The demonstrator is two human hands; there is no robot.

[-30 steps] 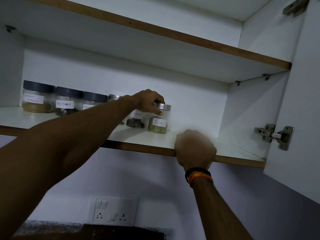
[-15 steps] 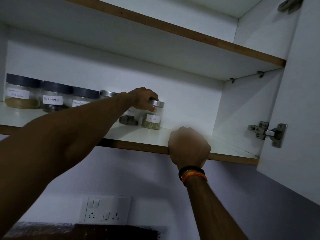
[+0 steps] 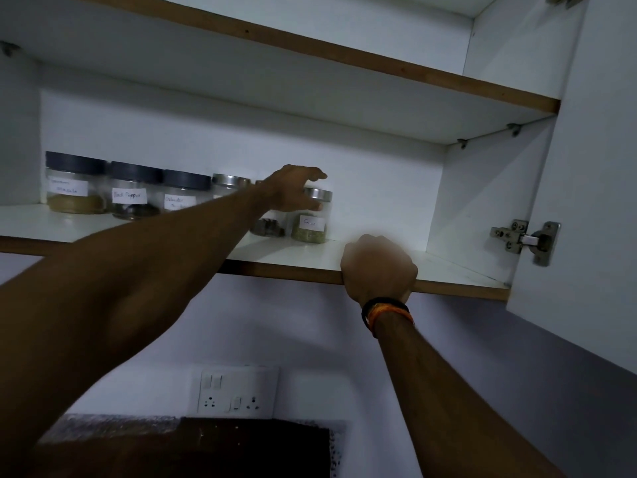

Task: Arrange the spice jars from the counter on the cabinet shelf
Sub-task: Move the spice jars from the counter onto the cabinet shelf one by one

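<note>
A row of labelled spice jars stands on the lower cabinet shelf [image 3: 296,251]. Three dark-lidded jars [image 3: 132,191] are at the left, then steel-lidded ones. The rightmost steel-lidded jar [image 3: 310,224] holds a greenish spice, and beside it stands a jar of dark spice [image 3: 267,226]. My left hand [image 3: 294,189] hovers at that rightmost jar's lid, fingers stretched out above it and thumb close to its front. My right hand [image 3: 379,267] grips the shelf's front edge, fingers curled over it. My left forearm hides part of the middle jars.
The cabinet door [image 3: 593,201] stands open at the right with its hinge [image 3: 524,238] showing. An upper shelf [image 3: 379,67] runs overhead. Bare shelf lies right of the jars. A wall socket plate [image 3: 238,391] sits below, above a dark counter object [image 3: 241,446].
My left hand's fingers have lifted and straightened off the rightmost jar's lid, which they held before. The jar stays in place. My right hand keeps its hold on the shelf edge.
</note>
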